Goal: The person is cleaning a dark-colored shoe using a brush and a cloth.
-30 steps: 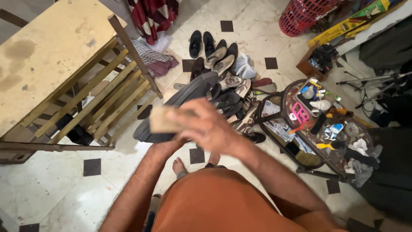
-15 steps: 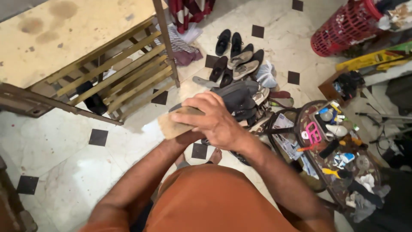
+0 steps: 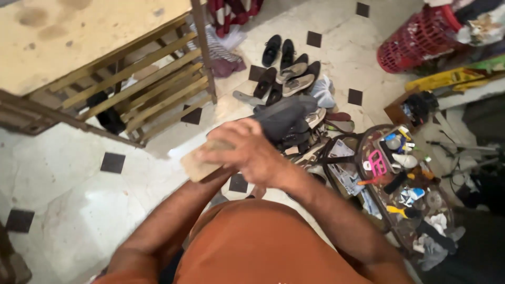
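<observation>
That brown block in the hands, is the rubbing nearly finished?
Nothing looks finished. The right hand lies over the tan block, and the left hand is hidden under it. The pile of shoes lies untouched on the floor. How much rubbing is left cannot be seen.

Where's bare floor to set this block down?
Bare tiled floor lies below the wooden rack, left of the arms. Crowded: the shoe pile ahead and the cluttered round table on the right.
</observation>
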